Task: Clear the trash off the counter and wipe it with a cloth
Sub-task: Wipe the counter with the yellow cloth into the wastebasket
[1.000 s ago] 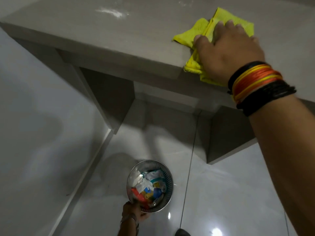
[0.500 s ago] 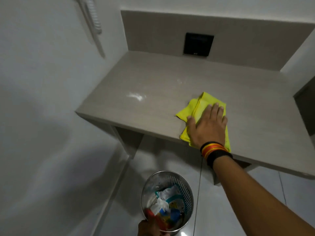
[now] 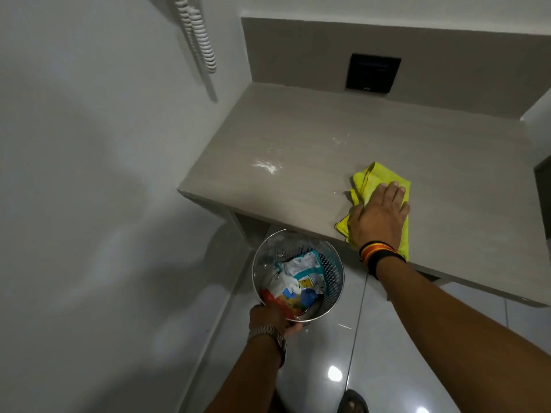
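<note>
A yellow cloth (image 3: pixel 376 179) lies crumpled near the front edge of the beige counter (image 3: pixel 313 123). My right hand (image 3: pixel 377 217) presses flat on the cloth, fingers together. Below the counter's front edge, my left hand (image 3: pixel 269 318) grips the near rim of a perforated metal waste bin (image 3: pixel 335 271). Crumpled wrappers (image 3: pixel 298 278) fill the bin. A white powdery smear (image 3: pixel 264 166) shows on the counter to the left of the cloth, with fainter specks (image 3: pixel 340 141) farther back.
A white wall (image 3: pixel 89 174) bounds the counter on the left, with a coiled white cord (image 3: pixel 198 34) hanging on it. A black panel (image 3: pixel 372 73) sits in the back wall. Glossy grey floor tiles (image 3: pixel 402 353) lie below; a dark shoe tip (image 3: pixel 353 403) shows at the bottom.
The view has pulled back and up, showing the whole counter. The bin in my left hand has risen toward the counter's front edge. My right hand stays on the cloth.
</note>
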